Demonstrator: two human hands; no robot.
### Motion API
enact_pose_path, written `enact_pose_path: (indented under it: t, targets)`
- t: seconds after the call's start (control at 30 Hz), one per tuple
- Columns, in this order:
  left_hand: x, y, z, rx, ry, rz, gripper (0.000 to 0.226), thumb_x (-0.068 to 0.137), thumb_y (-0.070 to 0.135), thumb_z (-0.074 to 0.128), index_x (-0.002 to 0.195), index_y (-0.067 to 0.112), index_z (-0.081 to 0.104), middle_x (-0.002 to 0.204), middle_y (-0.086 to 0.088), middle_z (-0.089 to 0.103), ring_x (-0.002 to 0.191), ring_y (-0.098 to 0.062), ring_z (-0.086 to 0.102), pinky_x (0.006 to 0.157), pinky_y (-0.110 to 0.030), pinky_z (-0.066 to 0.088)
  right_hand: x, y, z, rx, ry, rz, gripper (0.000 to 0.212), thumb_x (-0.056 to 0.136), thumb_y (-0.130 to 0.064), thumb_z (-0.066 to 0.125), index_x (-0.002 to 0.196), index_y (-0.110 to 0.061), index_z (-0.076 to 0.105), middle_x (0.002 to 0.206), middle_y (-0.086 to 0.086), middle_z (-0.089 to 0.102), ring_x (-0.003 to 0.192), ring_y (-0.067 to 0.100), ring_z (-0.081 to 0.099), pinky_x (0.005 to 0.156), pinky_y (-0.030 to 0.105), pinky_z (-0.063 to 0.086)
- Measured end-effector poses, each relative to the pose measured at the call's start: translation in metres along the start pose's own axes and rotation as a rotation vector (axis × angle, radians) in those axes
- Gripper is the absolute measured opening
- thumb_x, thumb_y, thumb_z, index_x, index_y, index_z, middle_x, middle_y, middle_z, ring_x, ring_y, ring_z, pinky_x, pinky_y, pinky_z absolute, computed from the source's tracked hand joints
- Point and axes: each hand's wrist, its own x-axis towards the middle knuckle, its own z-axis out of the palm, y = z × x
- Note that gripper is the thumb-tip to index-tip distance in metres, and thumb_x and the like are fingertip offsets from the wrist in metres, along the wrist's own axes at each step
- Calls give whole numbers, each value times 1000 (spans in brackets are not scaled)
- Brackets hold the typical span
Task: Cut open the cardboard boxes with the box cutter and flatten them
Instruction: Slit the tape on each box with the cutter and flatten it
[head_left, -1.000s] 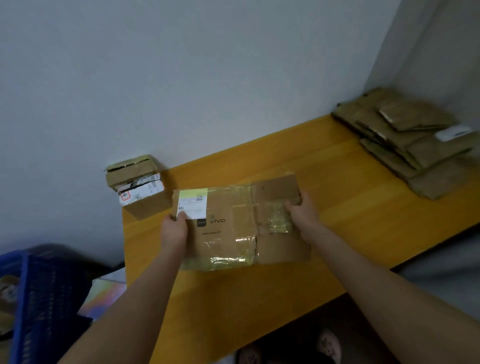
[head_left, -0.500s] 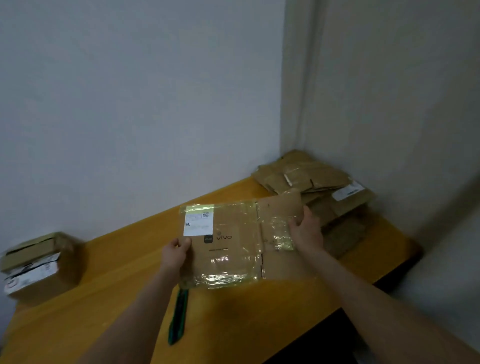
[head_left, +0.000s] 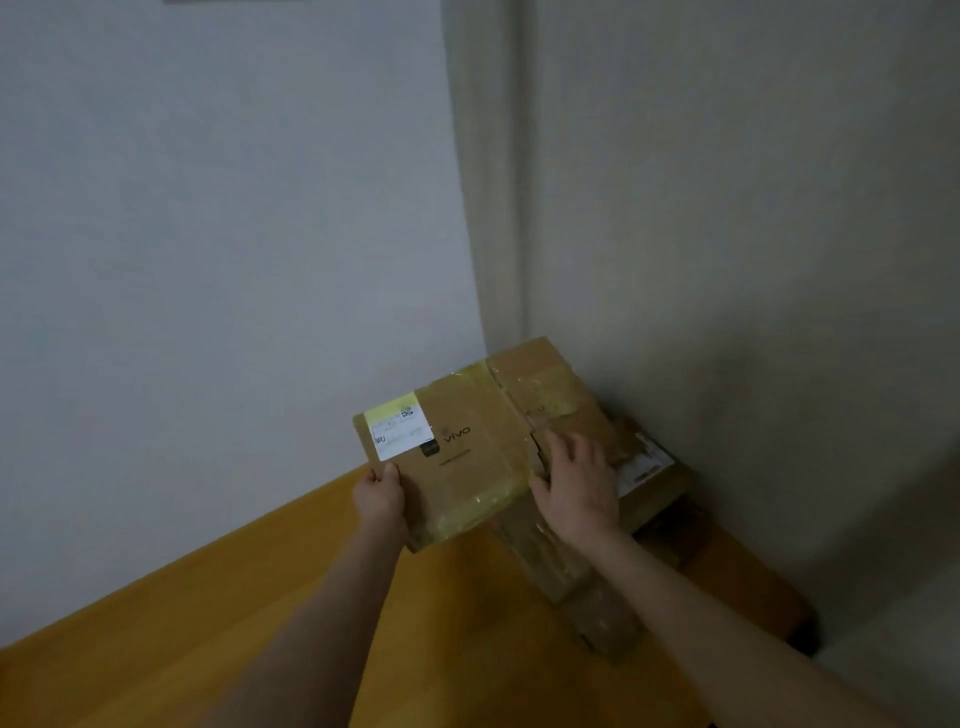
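Flattened vivo box (head_left: 467, 462): cut open and folded flat, off the table, tilted, over the stack in the far right corner; not yet let go.
Shipping label (head_left: 399, 434): on the box's far left corner, facing up.
My left hand (head_left: 382, 496): pinches the near left corner, thumb on top; the fingers underneath are hidden.
My right hand (head_left: 574, 483): lies flat on the box's right half, fingers spread and fairly straight, gripping nothing.
Stack of flattened cardboard (head_left: 563, 569): lies beneath and to the right of the box, against the two walls.
Wooden table (head_left: 260, 623): bare orange top to the near left of the stack.
Step, as I judge it: laying this piece on the stack.
Doing it well: I'd lower the right edge first, square it to the stack, press with the flat palm so the taped flaps don't spring up, then release the left pinch last.
Box cutter: not in view.
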Motion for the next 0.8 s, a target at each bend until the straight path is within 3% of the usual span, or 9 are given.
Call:
enact_pose_path:
  t: [0.23, 0.4, 0.47, 0.53, 0.6, 0.67, 0.8]
  targets:
    - [34, -3, 101, 3, -162, -105, 38, 100, 2, 41, 137, 6, 49, 131, -14, 57, 117, -34, 54, 99, -44, 46, 60, 34, 15, -109, -256, 24, 72, 96, -44, 49, 154, -25, 9, 160, 7, 6, 148, 31, 0, 117, 46, 14]
    - [41, -3, 115, 225, -299, -122, 55, 98, 9, 45, 150, 9, 26, 138, -12, 51, 119, -29, 50, 88, -38, 42, 70, 46, 32, -161, -453, 68, 76, 95, -39, 52, 154, -25, 5, 160, 9, 2, 147, 35, -2, 118, 49, 13]
    - [38, -2, 107, 326, -324, -67, 55, 97, 9, 47, 149, 11, 29, 136, -13, 52, 111, -28, 51, 86, -37, 42, 69, 47, 35, -180, -467, 60, 76, 95, -37, 53, 154, -25, 6, 160, 10, 2, 147, 36, -1, 118, 50, 12]
    - [28, -4, 95, 469, -319, 57, 51, 97, 10, 50, 146, 10, 36, 135, -14, 52, 115, -31, 51, 97, -43, 45, 67, 42, 35, -179, -440, 49, 75, 95, -33, 52, 154, -23, 6, 159, 11, 4, 146, 37, 0, 118, 49, 15]
    - [14, -6, 77, 760, -261, 225, 61, 95, 16, 56, 149, 8, 28, 146, -16, 40, 134, -34, 38, 108, -44, 38, 63, 33, 35, -158, -367, 6, 73, 95, -28, 53, 153, -23, 10, 158, 11, 7, 146, 34, 5, 118, 47, 19]
    - [-3, -14, 54, 1073, -197, 368, 70, 93, 18, 56, 152, 9, 20, 156, -14, 23, 140, -33, 30, 109, -41, 37, 53, 20, 38, -120, -325, -54, 72, 94, -26, 55, 152, -25, 13, 159, 10, 7, 146, 32, 7, 118, 46, 20]
    - [-37, -39, 0, 1385, -157, 353, 74, 93, 19, 55, 154, 12, 13, 160, -12, 11, 144, -31, 23, 110, -41, 35, 17, -12, 49, -72, -369, -181, 68, 94, -24, 53, 151, -26, 17, 158, 8, 9, 146, 32, 7, 119, 45, 18]
